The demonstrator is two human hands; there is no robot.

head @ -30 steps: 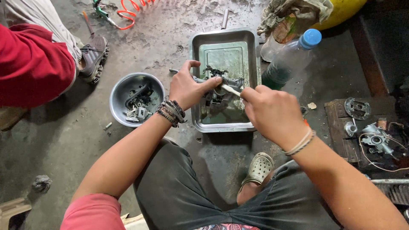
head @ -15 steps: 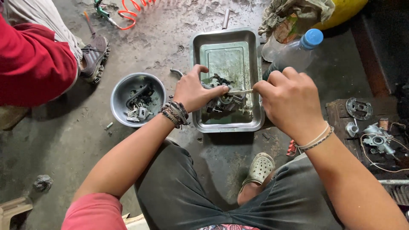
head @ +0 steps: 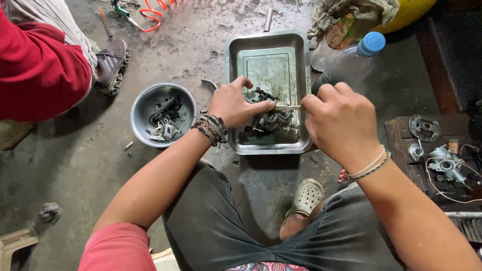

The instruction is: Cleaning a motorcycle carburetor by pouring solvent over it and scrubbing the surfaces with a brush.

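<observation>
left hand gripping metal part, in tray

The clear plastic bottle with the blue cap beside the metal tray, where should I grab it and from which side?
Take the plastic bottle around its clear body just below the blue cap, coming from the open floor on its right. It lies tilted, cap pointing up and away, with its lower end hidden behind the right hand and the metal tray close on its left.

Left hand curled, gripping; right hand fisted, pinching.
</observation>
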